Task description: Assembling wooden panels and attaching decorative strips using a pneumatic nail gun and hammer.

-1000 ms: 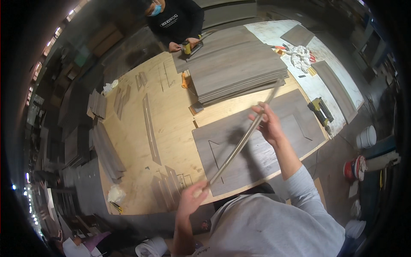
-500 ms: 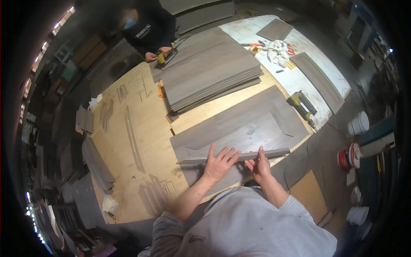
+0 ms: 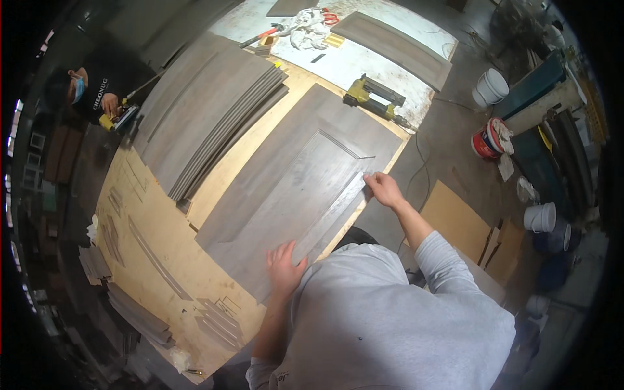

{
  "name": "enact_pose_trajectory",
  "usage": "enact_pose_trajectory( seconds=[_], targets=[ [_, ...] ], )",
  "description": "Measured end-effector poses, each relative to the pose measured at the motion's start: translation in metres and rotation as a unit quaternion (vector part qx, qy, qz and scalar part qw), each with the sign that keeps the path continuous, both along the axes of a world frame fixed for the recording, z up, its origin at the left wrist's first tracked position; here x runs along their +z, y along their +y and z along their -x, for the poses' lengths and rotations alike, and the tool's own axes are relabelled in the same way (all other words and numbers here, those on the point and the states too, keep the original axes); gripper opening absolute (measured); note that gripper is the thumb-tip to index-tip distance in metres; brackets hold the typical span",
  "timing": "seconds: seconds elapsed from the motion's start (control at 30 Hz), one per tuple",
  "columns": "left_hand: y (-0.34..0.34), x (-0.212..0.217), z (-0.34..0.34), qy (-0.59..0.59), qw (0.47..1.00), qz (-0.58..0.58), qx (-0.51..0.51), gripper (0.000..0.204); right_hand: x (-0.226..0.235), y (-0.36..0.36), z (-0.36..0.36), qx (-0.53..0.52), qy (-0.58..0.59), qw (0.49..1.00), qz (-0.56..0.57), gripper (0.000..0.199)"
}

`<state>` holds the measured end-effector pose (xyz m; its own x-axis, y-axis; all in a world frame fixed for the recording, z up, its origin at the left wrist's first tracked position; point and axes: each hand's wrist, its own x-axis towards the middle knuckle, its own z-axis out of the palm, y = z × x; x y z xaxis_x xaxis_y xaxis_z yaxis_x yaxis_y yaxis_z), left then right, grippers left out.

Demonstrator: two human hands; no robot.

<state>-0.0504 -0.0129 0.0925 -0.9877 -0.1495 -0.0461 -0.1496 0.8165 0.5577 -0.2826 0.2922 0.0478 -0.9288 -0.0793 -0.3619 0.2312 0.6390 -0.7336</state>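
Observation:
A grey-brown wood panel lies before me, with thin moulding strips forming part of a rectangle on it. Along its near side runs a longer grey wood strip, its top catching the light. My right hand pinches the strip's far right end between thumb and fingers. By the strip's other end, my left hand rests on the panel, fingers stretched out and thumb apart. Exactly where that end stops is hard to see. Beyond the panel's far right corner lies a yellow-green nail gun.
A stack of grey panels stands left of my panel on the plywood table, which also bears loose thin strips. A co-worker holds a yellow tool at far left. White cloth lies on the back table; buckets stand right.
The strip has come down from above the panel onto its near side. My right hand has shifted to its far end, my left toward its near end. The view has turned.

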Motion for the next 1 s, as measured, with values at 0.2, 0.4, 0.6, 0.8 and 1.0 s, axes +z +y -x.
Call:
enact_pose_trajectory(
  seconds=[0.2,0.4,0.6,0.8,1.0],
  targets=[
    [0.020,-0.029,0.020,-0.006,0.999,-0.031,0.028,0.055,-0.013,0.004,0.037,0.031,0.008,0.998,-0.052,0.057],
    [0.026,-0.030,0.027,0.010,0.999,0.037,0.022,0.056,-0.005,-0.001,0.051,0.052,-0.007,0.994,-0.093,0.056],
    [0.033,-0.021,0.029,-0.010,0.998,0.060,0.011,0.057,-0.021,0.009,0.053,0.058,0.007,0.995,-0.079,0.053],
    [0.034,-0.023,0.022,0.012,0.994,0.105,0.022,0.056,-0.009,0.003,0.058,0.047,-0.069,0.996,0.040,0.044],
    [0.035,-0.028,0.020,0.039,0.993,0.106,0.029,0.052,0.018,-0.004,0.060,0.067,-0.113,0.991,0.031,0.044]
  ],
)
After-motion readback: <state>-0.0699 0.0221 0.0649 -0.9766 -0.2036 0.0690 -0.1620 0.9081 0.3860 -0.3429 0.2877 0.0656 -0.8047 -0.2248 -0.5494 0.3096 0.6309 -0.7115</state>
